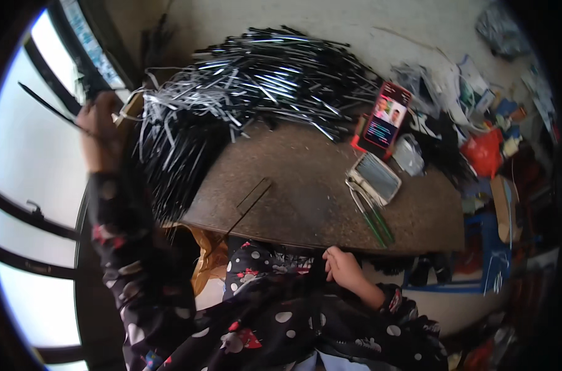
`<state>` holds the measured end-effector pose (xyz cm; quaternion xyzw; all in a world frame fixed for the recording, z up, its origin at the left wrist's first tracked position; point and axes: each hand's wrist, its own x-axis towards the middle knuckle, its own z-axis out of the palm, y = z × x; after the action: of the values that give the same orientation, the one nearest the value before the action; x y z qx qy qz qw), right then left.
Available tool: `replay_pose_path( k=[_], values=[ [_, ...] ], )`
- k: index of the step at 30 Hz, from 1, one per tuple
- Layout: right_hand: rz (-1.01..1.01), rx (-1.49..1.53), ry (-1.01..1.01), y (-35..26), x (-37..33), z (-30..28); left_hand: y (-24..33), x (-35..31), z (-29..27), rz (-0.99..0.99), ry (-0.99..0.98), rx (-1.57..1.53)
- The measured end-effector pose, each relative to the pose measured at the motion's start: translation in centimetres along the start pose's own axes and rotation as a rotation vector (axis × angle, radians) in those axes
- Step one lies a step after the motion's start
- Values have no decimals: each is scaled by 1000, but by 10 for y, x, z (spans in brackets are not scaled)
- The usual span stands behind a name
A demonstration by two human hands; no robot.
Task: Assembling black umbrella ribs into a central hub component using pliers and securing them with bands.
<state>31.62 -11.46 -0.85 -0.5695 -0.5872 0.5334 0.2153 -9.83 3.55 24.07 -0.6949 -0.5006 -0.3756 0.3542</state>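
Observation:
My left hand (100, 131) is raised at the far left in front of the window, its fingers closed around a thin black strip (49, 106) that sticks out toward the upper left. Below the table's front edge, close to my lap, my right hand (348, 270) is closed; whatever its fingers hold, if anything, I cannot make out. A large heap of shiny black strips (287, 71) covers the back of the brown tabletop (293, 167). Pale, thin strip ends (194, 99) tangle at its left side. Near the front left edge lies a thin, dark bent piece (244, 210).
Pliers with green handles (372, 217) lean against a small whitish tin (380, 176). Behind them stands a lit phone (385, 120) with a red case. A crumpled clear bag (409, 154) lies beside it. Clutter with a red bag (482, 151) and a blue stool (494, 263) is at right.

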Motion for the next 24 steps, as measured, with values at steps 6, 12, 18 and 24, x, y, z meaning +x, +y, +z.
replay_pose_path(
  k=[6,12,18,24],
  values=[
    [83,175,-23,-25,20,10,-24,-23,-27,-682,-221,-636],
    [-10,306,-356,-76,101,62,-30,-41,-31,-1176,-340,-1255],
    [-602,148,-98,-106,142,38,74,-52,-26,-1079,-307,-1343],
    [-938,576,202,-161,92,-29,192,-91,-12,-406,-1245,-1634]
  ],
)
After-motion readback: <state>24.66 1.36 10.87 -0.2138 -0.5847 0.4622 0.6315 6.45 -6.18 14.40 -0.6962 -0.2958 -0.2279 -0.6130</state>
